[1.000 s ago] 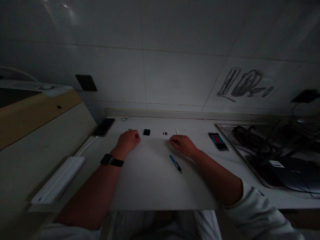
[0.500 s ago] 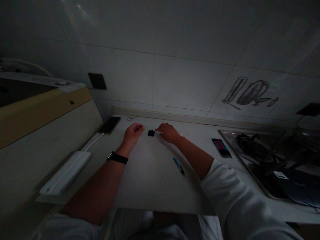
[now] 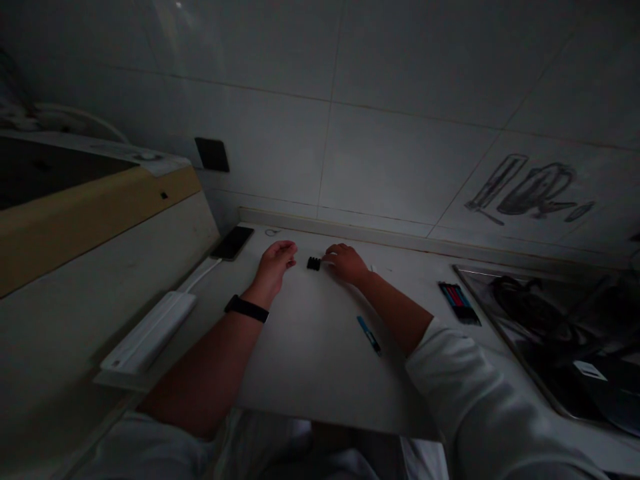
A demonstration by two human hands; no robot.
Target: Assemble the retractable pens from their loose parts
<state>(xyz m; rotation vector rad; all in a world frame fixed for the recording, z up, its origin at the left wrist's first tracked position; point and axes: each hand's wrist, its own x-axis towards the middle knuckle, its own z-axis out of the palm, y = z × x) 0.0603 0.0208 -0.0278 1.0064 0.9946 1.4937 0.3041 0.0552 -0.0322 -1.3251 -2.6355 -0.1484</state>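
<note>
A small black ribbed block (image 3: pixel 313 264) lies on the white countertop (image 3: pixel 310 360) between my two hands. My left hand (image 3: pixel 277 262) is a little to its left, apart from it, thumb and fingertips pressed together; anything between them is too small or dark to make out. To the block's right, my right hand (image 3: pixel 346 263) rests low over the counter, fingers loosely bent and somewhat apart. Its fingertips reach the block's right edge, though I cannot tell whether they touch. A blue and black pen (image 3: pixel 369 335) lies nearer to me, below my right hand.
At the left are a phone (image 3: pixel 233 243), a white power strip (image 3: pixel 147 332) with its cable, and a small ring (image 3: pixel 273 233) near the wall. Rightward lie a pack of dark pens (image 3: pixel 459 303) and a metal-edged sink (image 3: pixel 495 337) holding dark items. A tiled wall (image 3: pixel 395 160) stands behind.
The view has shifted, so everything appears slightly farther right. My right hand's fingers have curled more by the block, and my left hand has turned a little. The block appears to stay put.
</note>
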